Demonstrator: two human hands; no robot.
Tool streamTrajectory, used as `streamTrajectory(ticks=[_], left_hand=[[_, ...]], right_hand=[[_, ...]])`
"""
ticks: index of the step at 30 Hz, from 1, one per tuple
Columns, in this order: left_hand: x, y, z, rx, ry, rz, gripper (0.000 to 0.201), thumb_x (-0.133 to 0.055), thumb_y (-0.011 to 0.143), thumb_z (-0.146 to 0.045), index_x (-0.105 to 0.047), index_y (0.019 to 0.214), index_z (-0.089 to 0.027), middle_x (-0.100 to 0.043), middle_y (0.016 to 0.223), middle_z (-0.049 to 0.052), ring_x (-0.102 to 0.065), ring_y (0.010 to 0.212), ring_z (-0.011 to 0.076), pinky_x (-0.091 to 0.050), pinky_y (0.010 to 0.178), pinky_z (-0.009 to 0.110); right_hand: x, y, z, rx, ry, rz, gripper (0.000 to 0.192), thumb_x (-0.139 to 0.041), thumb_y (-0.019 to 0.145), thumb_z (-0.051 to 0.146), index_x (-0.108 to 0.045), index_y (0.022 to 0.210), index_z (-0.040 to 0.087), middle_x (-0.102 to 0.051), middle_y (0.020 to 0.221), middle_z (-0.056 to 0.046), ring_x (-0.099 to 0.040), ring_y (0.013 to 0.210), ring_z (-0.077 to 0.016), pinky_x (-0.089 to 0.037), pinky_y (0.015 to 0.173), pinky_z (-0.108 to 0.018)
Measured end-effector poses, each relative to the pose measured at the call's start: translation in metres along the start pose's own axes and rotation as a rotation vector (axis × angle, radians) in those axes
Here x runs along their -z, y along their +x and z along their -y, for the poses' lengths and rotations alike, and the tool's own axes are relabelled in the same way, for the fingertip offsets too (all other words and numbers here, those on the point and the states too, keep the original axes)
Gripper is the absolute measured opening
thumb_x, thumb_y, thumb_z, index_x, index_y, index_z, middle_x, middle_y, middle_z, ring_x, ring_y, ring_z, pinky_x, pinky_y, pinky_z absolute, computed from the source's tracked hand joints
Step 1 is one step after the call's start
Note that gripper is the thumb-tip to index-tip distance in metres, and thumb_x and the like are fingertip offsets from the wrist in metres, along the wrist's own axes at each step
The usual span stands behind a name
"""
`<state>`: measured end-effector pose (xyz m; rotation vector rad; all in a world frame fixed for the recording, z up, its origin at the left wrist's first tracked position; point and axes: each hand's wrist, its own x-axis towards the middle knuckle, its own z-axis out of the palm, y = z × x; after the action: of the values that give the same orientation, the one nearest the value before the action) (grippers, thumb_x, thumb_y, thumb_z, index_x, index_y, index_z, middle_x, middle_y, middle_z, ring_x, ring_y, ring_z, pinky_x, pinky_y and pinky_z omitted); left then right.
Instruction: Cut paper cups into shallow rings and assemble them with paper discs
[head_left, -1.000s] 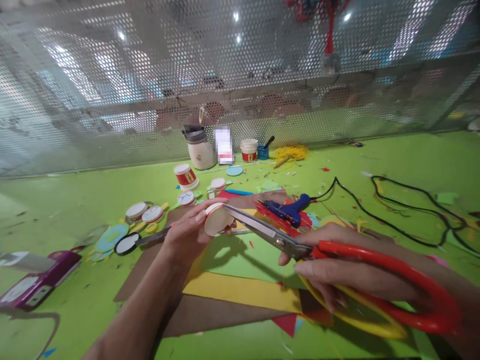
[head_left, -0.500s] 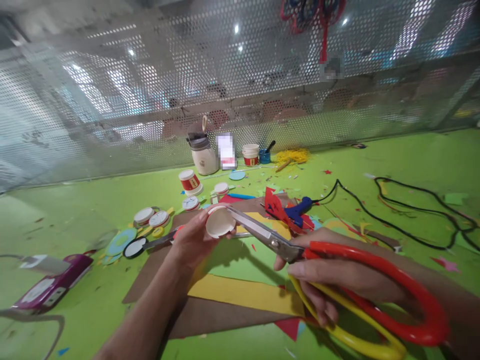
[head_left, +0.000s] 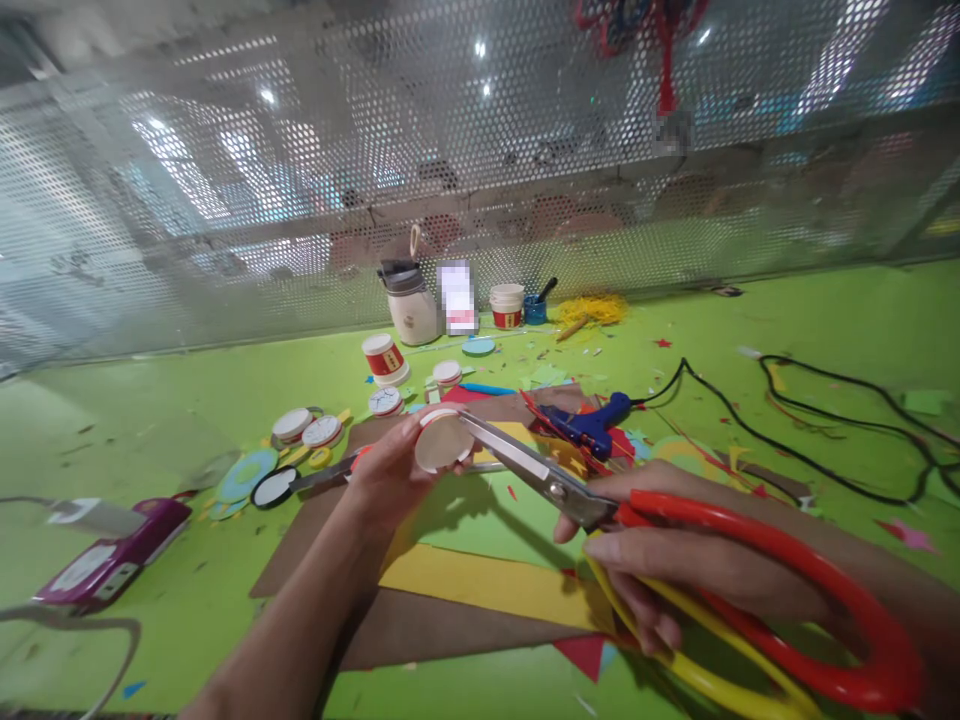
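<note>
My left hand grips a shallow round piece, beige inside with a white and red rim, which looks like a paper cup's cut-off base. Scissors with one red and one yellow handle are in my right hand, its fingers wrapped round the handles. The blade ends meet the right side of the round piece's rim, and the blades look nearly closed. Beneath both hands lie a light green sheet, a yellow paper strip and brown card.
A blue glue gun with a black cord lies to the right. Several white-topped discs and a red-and-white cup stand left of centre. A jar is by the mesh panel. At far left sits a purple power strip.
The round piece has tilted slightly, so its inner face looks flatter and darker. The scissors stay at its rim. The whole view has shifted a little.
</note>
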<state>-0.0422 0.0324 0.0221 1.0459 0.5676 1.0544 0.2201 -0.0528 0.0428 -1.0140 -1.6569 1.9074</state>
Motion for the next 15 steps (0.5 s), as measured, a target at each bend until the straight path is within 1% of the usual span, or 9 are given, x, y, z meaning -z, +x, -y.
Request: streamTrajectory(ticks=[2, 3, 6, 8, 10, 12, 14, 15], left_hand=[[0.000, 0.000, 0.000, 0.002, 0.004, -0.010, 0.037, -0.074, 0.071, -0.042, -0.076, 0.091, -0.011, -0.074, 0.076, 0.010, -0.065, 0.066, 0.0203, -0.049, 0.059, 0.027], [0.000, 0.000, 0.000, 0.002, 0.005, -0.016, 0.037, -0.074, 0.071, -0.042, -0.076, 0.090, -0.011, -0.074, 0.075, 0.009, -0.065, 0.065, 0.0198, -0.049, 0.059, 0.027], [0.001, 0.000, 0.000, 0.008, 0.007, -0.035, 0.038, -0.074, 0.071, -0.042, -0.075, 0.091, -0.010, -0.073, 0.075, 0.010, -0.064, 0.065, 0.0195, -0.050, 0.059, 0.027], [0.002, -0.001, 0.001, 0.015, 0.009, -0.048, 0.038, -0.073, 0.073, -0.043, -0.075, 0.091, -0.010, -0.073, 0.075, 0.010, -0.064, 0.063, 0.0193, -0.050, 0.056, 0.027], [0.004, -0.001, 0.002, 0.024, 0.012, -0.059, 0.035, -0.071, 0.075, -0.043, -0.074, 0.091, -0.011, -0.074, 0.075, 0.010, -0.065, 0.062, 0.0191, -0.049, 0.054, 0.026], [0.005, -0.001, 0.004, 0.034, 0.012, -0.064, 0.032, -0.069, 0.077, -0.042, -0.074, 0.090, -0.013, -0.074, 0.077, 0.010, -0.066, 0.063, 0.0194, -0.049, 0.053, 0.025], [0.006, -0.001, 0.004, 0.039, 0.010, -0.065, 0.031, -0.068, 0.078, -0.043, -0.073, 0.089, -0.015, -0.075, 0.078, 0.009, -0.067, 0.064, 0.0202, -0.050, 0.052, 0.026], [0.006, -0.001, 0.005, 0.040, 0.008, -0.064, 0.032, -0.068, 0.079, -0.044, -0.073, 0.089, -0.015, -0.075, 0.078, 0.009, -0.067, 0.064, 0.0205, -0.050, 0.052, 0.026]], right_hand=[[0.000, 0.000, 0.001, -0.001, -0.022, -0.013, 0.034, -0.050, 0.092, 0.044, -0.060, 0.108, 0.015, -0.059, 0.055, 0.002, -0.057, 0.050, -0.0143, -0.054, 0.061, -0.032], [0.000, 0.000, 0.002, -0.001, -0.042, -0.020, 0.033, -0.050, 0.092, 0.044, -0.061, 0.103, 0.015, -0.059, 0.055, 0.002, -0.058, 0.051, -0.0148, -0.054, 0.061, -0.032], [-0.001, -0.002, 0.005, -0.015, -0.125, -0.052, 0.031, -0.050, 0.092, 0.042, -0.059, 0.076, 0.016, -0.059, 0.054, 0.000, -0.061, 0.055, -0.0162, -0.054, 0.066, -0.033], [-0.003, -0.004, 0.009, -0.025, -0.160, -0.069, 0.034, -0.050, 0.091, 0.041, -0.055, 0.066, 0.018, -0.059, 0.052, -0.001, -0.061, 0.055, -0.0164, -0.054, 0.068, -0.033], [-0.004, -0.007, 0.013, -0.037, -0.172, -0.078, 0.035, -0.050, 0.090, 0.041, -0.055, 0.065, 0.018, -0.059, 0.054, -0.002, -0.062, 0.056, -0.0169, -0.054, 0.067, -0.033], [-0.006, -0.008, 0.017, -0.052, -0.173, -0.106, 0.035, -0.049, 0.090, 0.043, -0.057, 0.067, 0.017, -0.062, 0.060, -0.004, -0.062, 0.058, -0.0174, -0.053, 0.062, -0.031], [-0.006, -0.009, 0.016, -0.070, -0.161, -0.116, 0.035, -0.049, 0.089, 0.044, -0.059, 0.071, 0.016, -0.064, 0.065, -0.006, -0.063, 0.060, -0.0177, -0.052, 0.060, -0.030], [-0.005, -0.008, 0.014, -0.069, -0.148, -0.109, 0.035, -0.049, 0.089, 0.044, -0.059, 0.071, 0.016, -0.064, 0.064, -0.005, -0.062, 0.059, -0.0173, -0.052, 0.059, -0.030]])
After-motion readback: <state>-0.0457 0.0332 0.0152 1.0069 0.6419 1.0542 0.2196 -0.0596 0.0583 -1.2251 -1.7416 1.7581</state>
